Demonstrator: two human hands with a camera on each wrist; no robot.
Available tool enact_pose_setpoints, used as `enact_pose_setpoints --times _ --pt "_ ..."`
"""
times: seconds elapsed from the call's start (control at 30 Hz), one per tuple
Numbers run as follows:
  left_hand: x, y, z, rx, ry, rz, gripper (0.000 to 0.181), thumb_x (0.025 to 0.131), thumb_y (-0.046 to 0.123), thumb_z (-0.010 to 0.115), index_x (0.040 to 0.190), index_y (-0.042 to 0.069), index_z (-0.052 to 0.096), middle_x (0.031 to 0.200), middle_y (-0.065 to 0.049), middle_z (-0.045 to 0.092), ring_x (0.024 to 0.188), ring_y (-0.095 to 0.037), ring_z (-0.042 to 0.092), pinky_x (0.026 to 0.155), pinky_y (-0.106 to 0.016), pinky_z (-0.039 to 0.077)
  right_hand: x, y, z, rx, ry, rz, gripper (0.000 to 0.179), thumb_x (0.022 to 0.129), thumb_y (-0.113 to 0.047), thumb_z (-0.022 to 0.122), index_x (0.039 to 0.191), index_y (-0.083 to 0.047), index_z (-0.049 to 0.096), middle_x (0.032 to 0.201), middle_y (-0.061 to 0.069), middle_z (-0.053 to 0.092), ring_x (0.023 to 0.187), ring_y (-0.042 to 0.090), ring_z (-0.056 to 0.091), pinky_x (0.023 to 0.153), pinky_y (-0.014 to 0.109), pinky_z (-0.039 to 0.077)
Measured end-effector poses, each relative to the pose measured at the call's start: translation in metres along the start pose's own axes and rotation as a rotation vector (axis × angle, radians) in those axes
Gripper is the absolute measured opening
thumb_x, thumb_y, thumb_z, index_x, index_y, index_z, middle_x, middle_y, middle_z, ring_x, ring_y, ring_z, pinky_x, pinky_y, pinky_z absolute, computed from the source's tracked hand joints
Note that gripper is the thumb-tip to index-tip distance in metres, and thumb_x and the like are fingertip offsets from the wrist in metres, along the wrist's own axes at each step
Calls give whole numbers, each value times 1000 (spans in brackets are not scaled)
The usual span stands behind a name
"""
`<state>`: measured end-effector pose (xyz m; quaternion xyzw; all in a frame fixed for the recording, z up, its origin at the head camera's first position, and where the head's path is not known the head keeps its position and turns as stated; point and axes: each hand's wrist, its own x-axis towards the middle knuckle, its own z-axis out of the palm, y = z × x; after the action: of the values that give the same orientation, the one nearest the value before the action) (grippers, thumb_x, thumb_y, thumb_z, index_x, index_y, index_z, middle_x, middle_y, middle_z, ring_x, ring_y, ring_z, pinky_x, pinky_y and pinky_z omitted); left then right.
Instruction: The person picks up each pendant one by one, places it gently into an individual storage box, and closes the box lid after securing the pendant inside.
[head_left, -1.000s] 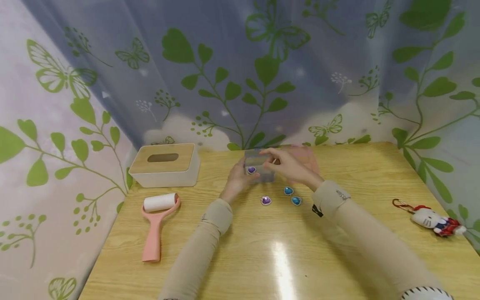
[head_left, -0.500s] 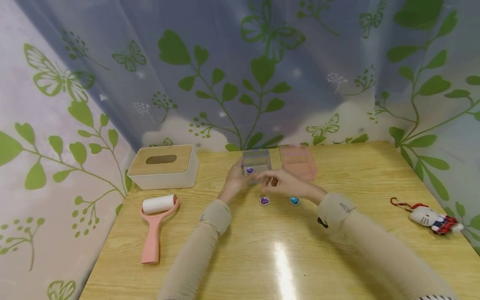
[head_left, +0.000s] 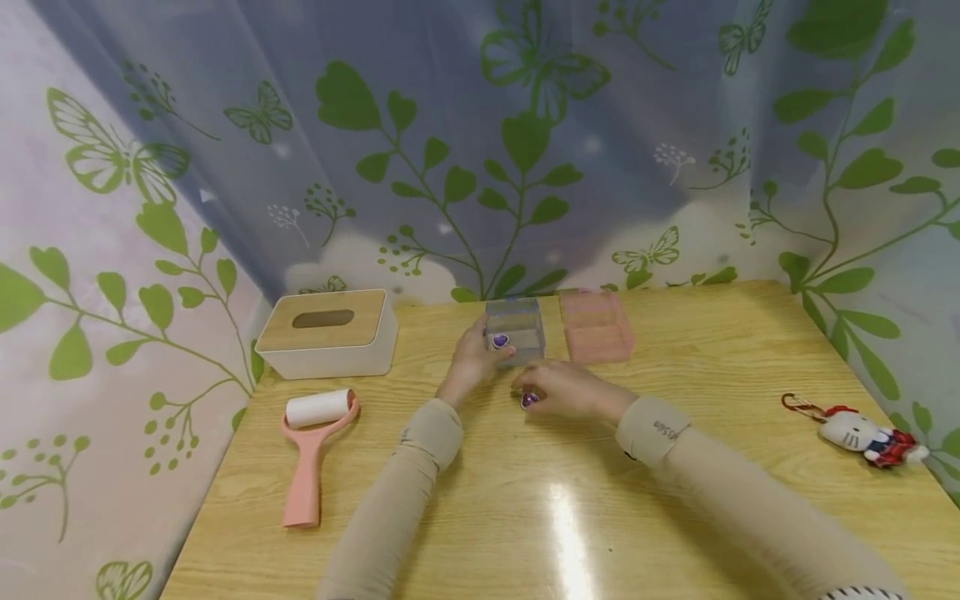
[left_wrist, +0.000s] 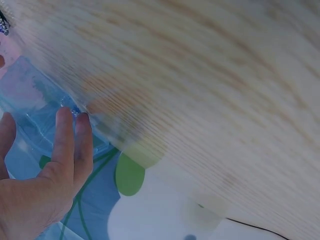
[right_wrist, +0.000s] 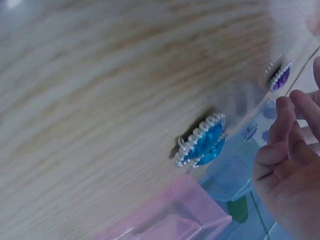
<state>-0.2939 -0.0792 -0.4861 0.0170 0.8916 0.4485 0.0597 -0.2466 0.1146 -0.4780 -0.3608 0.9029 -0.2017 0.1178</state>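
Observation:
In the head view my left hand (head_left: 472, 358) grips the left side of a clear blue divided box (head_left: 525, 337), thumb at its front edge. A purple heart gem (head_left: 500, 341) with a silvery border shows in the box's front compartment. The left wrist view has my fingers against the box wall. My right hand (head_left: 570, 390) reaches low over the table, loosely curled fingertips right at another purple gem (head_left: 529, 400). In the right wrist view that purple gem (right_wrist: 281, 78) lies just past the fingertips, while a blue gem (right_wrist: 202, 142) edged in silvery beads rests nearer the camera.
A clear pink divided box (head_left: 597, 333) stands right of the blue one. At left are a tissue box (head_left: 326, 342) with a wooden lid and a pink-handled lint roller (head_left: 307, 458). A cat-figure keychain (head_left: 862, 437) lies at right. A patterned curtain (head_left: 420, 167) hangs behind the table.
My right hand has come down from above the blue box, over the blue gems, to the purple gem on the table, hiding the blue gems from the head view. My left hand keeps holding the box.

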Motion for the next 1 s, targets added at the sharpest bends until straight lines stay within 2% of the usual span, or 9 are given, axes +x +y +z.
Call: enact_pose_setpoints --times 0.2,0.37,0.53,0.67,1.0 --pt "1 -3 -1 -9 -6 14 83 96 17 78 163 1 32 158 -25 52 148 -41 49 128 -52 39 3 0 7 -103 6 6 44 89 -31 85 129 -15 74 119 2 69 104 17 66 90 37 61" --pt "1 -2 -1 -3 -5 4 84 95 18 79 163 2 32 159 -24 51 149 -41 48 128 -52 38 2 0 12 -170 14 15 40 90 -31 85 126 -17 76 117 1 68 104 19 66 89 38 61" --pt "2 -2 -1 -2 -5 -3 84 95 19 79 163 3 33 159 -24 51 149 -41 48 128 -52 38 1 0 12 -221 45 -38 31 90 -26 84 118 -16 78 112 3 71 101 20 70 85 38 64" --pt "2 -2 -1 -8 -6 -11 84 95 18 79 163 2 32 160 -24 49 150 -42 46 129 -52 37 1 3 12 -271 58 -77 26 91 -28 83 115 -16 79 106 0 70 95 17 69 80 34 63" --pt "1 -1 -1 -9 0 -27 85 95 19 79 164 4 31 160 -24 49 150 -42 46 128 -52 38 1 6 12 -298 79 -86 23 93 -30 82 109 -15 80 99 -1 69 85 14 67 75 31 61"
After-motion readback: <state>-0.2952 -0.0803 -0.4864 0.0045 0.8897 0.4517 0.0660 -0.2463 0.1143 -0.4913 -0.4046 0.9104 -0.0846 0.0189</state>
